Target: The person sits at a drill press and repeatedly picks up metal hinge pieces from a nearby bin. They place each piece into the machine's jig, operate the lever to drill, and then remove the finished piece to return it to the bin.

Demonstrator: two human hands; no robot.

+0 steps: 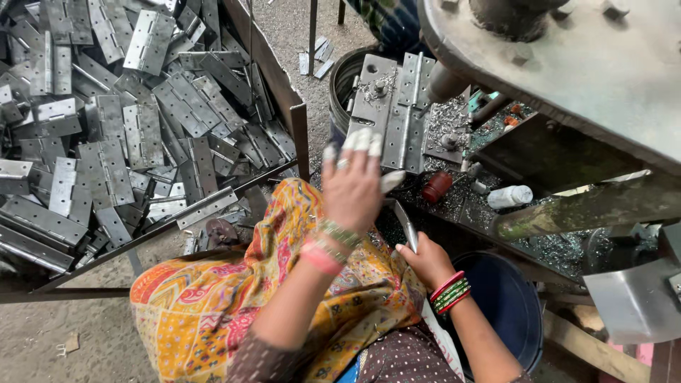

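My left hand [352, 186] reaches forward with fingertips in white tape touching the near edge of a steel hinge [392, 106] that lies open on the machine bed. A ring sits on one finger and bangles circle the wrist. My right hand [425, 259] is lower, closed around a thin metal lever or rod [406, 225] that rises toward the machine. Red and green bangles are on that wrist. Metal shavings [445, 117] lie around the hinge.
A large pile of steel hinges [128, 120] fills a metal-framed bin on the left. A drill press body [567, 64] overhangs at upper right. A dark bucket [507, 301] stands below, a drum [344, 81] behind the hinge, a white bottle [511, 196] on the bed.
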